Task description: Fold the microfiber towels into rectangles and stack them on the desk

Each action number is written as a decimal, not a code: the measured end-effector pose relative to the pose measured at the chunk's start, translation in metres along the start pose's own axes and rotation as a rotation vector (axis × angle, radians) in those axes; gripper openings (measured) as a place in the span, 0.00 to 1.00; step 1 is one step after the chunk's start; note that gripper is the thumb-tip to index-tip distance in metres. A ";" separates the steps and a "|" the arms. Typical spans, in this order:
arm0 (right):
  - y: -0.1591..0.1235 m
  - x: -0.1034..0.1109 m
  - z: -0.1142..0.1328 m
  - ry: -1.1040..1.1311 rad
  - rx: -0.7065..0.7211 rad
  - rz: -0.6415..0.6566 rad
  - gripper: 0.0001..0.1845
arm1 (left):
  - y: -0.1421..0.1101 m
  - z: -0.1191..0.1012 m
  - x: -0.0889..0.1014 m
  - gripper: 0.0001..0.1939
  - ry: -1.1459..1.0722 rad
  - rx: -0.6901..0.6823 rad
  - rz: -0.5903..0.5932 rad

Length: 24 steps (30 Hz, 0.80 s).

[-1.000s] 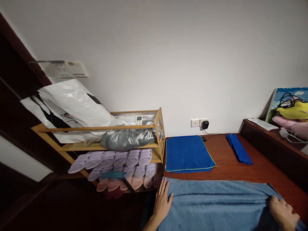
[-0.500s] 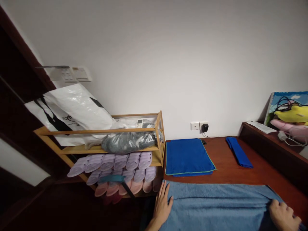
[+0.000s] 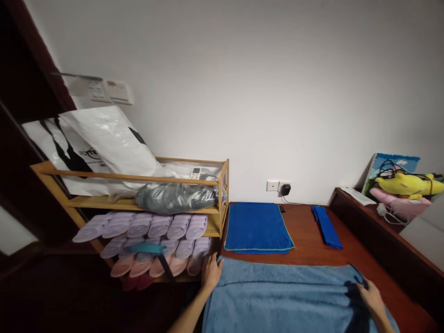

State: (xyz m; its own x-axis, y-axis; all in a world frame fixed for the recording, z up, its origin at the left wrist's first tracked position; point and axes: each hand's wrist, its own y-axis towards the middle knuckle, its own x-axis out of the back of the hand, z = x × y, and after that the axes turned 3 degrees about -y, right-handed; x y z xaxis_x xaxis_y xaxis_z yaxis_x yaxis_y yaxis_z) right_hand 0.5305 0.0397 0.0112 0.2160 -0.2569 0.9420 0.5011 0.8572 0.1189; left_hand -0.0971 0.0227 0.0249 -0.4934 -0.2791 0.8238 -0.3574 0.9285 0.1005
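Note:
A grey-blue towel [image 3: 284, 296] lies spread over the front of the reddish wooden tabletop, with creases running across it. At its far left corner, my left hand [image 3: 211, 274] has thumb and fingers closed on the edge. My right hand [image 3: 373, 298] pinches the towel near its far right corner, where the cloth bunches up in shadow. Behind the towel is a folded bright blue cloth [image 3: 258, 227] with a green-stitched edge. A narrow folded blue cloth [image 3: 326, 226] rests farther right.
Left of the table stands a wooden rack [image 3: 222, 199] with lilac and pink slippers [image 3: 152, 225], a white bag [image 3: 107, 143] and a remote [image 3: 195, 173]. A raised ledge [image 3: 378, 236] on the right bears a yellow plush toy [image 3: 405, 184] and cables. A black plug [image 3: 285, 189] sits in the wall.
My left hand has gone from lying flat on the towel's left edge to gripping its corner. My right hand has shifted its hold towards the far right corner. The view has turned slightly right.

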 end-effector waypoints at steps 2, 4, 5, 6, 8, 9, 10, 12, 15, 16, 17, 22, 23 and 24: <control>0.007 -0.007 0.007 0.100 -0.050 0.051 0.34 | 0.004 -0.001 -0.001 0.12 -0.018 0.034 0.019; 0.011 -0.012 0.012 0.178 -0.103 0.100 0.37 | 0.005 -0.003 -0.001 0.08 -0.043 0.060 0.024; 0.012 -0.014 0.014 0.209 -0.123 0.125 0.37 | 0.005 -0.003 -0.001 0.06 -0.060 0.073 0.021; 0.012 -0.015 0.015 0.232 -0.138 0.153 0.36 | 0.006 -0.003 0.000 0.05 -0.081 0.085 0.018; 0.010 -0.014 0.016 0.251 -0.154 0.203 0.33 | 0.007 -0.003 0.000 0.02 -0.140 0.107 0.011; 0.009 -0.014 0.016 0.248 -0.158 0.220 0.31 | 0.009 -0.003 0.001 0.01 -0.179 0.119 0.012; 0.008 -0.012 0.015 0.239 -0.160 0.231 0.28 | 0.011 -0.002 0.001 0.02 -0.223 0.132 0.017; 0.007 -0.008 0.014 0.215 -0.168 0.236 0.23 | 0.015 0.000 0.002 0.05 -0.329 0.157 0.040; 0.011 0.002 0.013 0.182 -0.205 0.217 0.20 | 0.020 0.004 0.008 0.11 -0.516 0.193 0.083; 0.015 0.007 0.013 0.177 -0.220 0.204 0.19 | 0.021 0.005 0.012 0.13 -0.579 0.204 0.096; 0.019 0.013 0.013 0.177 -0.235 0.190 0.20 | 0.022 0.006 0.016 0.15 -0.638 0.216 0.107; 0.046 0.042 0.017 0.219 -0.284 0.144 0.18 | 0.028 0.013 0.040 0.22 -0.872 0.295 0.207; 0.051 0.047 0.019 0.235 -0.286 0.136 0.16 | 0.029 0.013 0.044 0.23 -0.909 0.315 0.237; 0.055 0.053 0.020 0.254 -0.287 0.126 0.14 | 0.030 0.014 0.047 0.23 -0.942 0.334 0.267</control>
State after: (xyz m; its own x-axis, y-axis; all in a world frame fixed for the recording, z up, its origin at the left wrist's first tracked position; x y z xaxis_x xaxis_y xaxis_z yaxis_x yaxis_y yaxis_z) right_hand 0.5523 0.0825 0.0737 0.4730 -0.2910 0.8316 0.6633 0.7389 -0.1187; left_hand -0.1419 0.0345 0.0588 -0.9582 -0.2858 0.0115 -0.2760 0.9132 -0.2999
